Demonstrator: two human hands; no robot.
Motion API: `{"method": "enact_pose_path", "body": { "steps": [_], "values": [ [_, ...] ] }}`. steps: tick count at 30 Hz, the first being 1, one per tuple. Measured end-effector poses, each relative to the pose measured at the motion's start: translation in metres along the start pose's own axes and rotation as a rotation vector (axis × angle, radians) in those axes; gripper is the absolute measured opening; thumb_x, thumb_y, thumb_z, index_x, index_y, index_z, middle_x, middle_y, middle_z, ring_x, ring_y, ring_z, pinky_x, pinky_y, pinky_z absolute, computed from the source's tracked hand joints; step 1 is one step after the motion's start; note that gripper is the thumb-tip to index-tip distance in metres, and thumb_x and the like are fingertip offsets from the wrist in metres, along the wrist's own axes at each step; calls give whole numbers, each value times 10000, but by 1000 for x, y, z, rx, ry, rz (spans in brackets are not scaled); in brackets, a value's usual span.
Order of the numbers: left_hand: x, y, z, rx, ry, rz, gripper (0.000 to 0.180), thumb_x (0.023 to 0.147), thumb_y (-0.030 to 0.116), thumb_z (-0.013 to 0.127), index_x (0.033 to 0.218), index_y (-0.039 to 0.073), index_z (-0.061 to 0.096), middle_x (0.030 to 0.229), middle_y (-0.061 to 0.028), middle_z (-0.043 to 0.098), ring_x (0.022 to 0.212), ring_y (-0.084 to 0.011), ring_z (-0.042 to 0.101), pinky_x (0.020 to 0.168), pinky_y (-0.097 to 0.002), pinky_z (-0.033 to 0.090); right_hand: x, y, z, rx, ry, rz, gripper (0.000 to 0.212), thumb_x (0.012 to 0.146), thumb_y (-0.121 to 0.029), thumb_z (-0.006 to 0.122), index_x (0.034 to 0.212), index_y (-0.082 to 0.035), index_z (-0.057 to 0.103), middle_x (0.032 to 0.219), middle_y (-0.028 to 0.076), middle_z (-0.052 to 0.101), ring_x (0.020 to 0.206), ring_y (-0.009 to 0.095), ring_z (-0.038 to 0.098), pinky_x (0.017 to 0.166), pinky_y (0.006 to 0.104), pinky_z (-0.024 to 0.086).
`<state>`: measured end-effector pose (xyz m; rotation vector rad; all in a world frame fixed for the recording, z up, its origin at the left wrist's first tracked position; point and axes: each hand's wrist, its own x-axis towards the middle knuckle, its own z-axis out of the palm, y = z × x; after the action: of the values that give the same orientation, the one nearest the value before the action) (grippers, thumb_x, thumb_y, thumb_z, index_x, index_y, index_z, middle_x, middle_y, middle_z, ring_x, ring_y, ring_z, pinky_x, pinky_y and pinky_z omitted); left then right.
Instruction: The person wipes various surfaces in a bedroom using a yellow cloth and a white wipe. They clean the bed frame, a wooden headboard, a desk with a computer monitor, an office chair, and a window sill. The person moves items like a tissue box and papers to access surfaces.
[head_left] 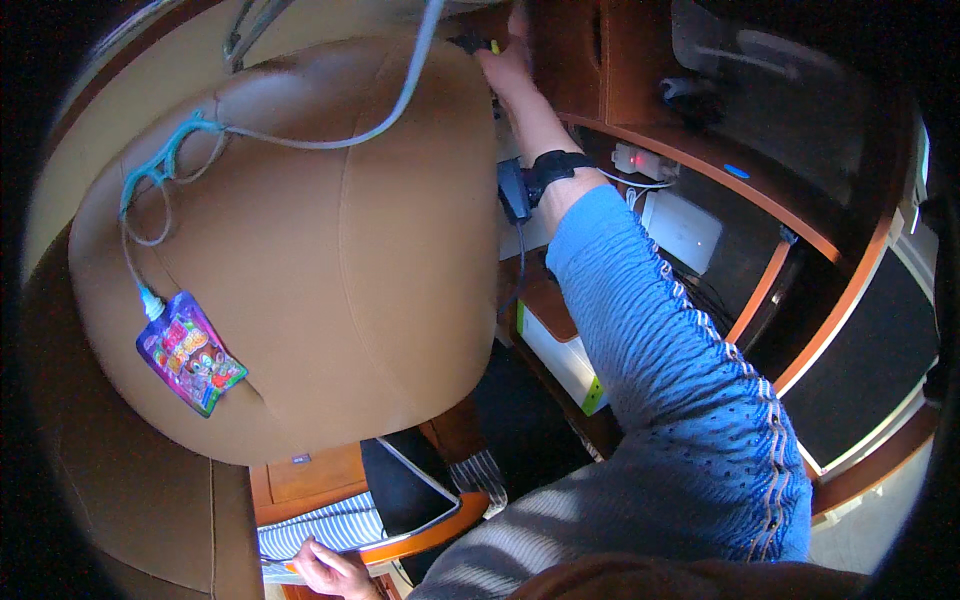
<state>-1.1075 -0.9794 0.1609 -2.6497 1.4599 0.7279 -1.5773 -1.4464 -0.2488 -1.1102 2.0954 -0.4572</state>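
Observation:
My right arm, in a blue knitted sleeve, stretches up past a large tan leather chair back (400,230). At the top, my right hand (507,68) is beside a small dark thing with a yellow-green bit (480,45); shadow hides most of its fingers. A black strap with a dark box (516,190) is round that forearm. Down at the lower edge my left hand (330,572) is closed, next to a curved orange wooden rail (430,535) and a blue-and-white striped cloth (325,525). What it holds, if anything, I cannot make out.
A purple pouch (192,353) and a teal looped cord (170,155) lie against the chair back, below a pale cable (405,95). Right of my arm stands a wooden desk (760,195) with a red-lit plug (640,160) and a white device (682,232). A white-and-green box (562,360) sits below.

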Motion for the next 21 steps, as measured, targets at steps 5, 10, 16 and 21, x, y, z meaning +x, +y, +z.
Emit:
{"method": "enact_pose_path", "body": {
  "steps": [5, 10, 16, 21],
  "values": [
    [2, 1, 0, 15, 16, 55, 203, 1047, 106, 545, 1035, -73, 639, 856, -166, 571, 808, -292, 544, 777, -401, 469, -6, -6, 5, -9, -54, 64, 993, 747, -255, 752, 1543, 35, 233, 1501, 304, 435, 1387, 420, 456, 1158, 415, 385],
    [1, -1, 5, 13, 60, 13, 199, 1040, 114, 559, 977, -55, 640, 837, -171, 582, 822, -289, 538, 795, -397, 462, -9, -3, 16, 1, 14, 42, 911, 792, -235, 743, 1532, 49, 292, 1478, 272, 477, 1342, 371, 515, 1081, 406, 452],
    [0, -5, 5, 22, 52, -20, 207, 1044, 131, 559, 955, -36, 643, 833, -160, 582, 819, -278, 534, 808, -394, 456, 19, -1, -3, 318, -327, 323, 828, 809, -243, 742, 1496, 40, 377, 1327, 211, 597, 1042, 295, 675, 781, 407, 581],
    [3, -7, 2, 81, 43, 104, 193, 1043, 124, 564, 1002, -41, 656, 842, -149, 583, 812, -275, 538, 804, -395, 454, 17, -22, -22, -198, -412, 221, 909, 785, -360, 770, 1505, 26, 370, 1426, 240, 548, 1231, 329, 611, 988, 410, 523]
  ]
}}
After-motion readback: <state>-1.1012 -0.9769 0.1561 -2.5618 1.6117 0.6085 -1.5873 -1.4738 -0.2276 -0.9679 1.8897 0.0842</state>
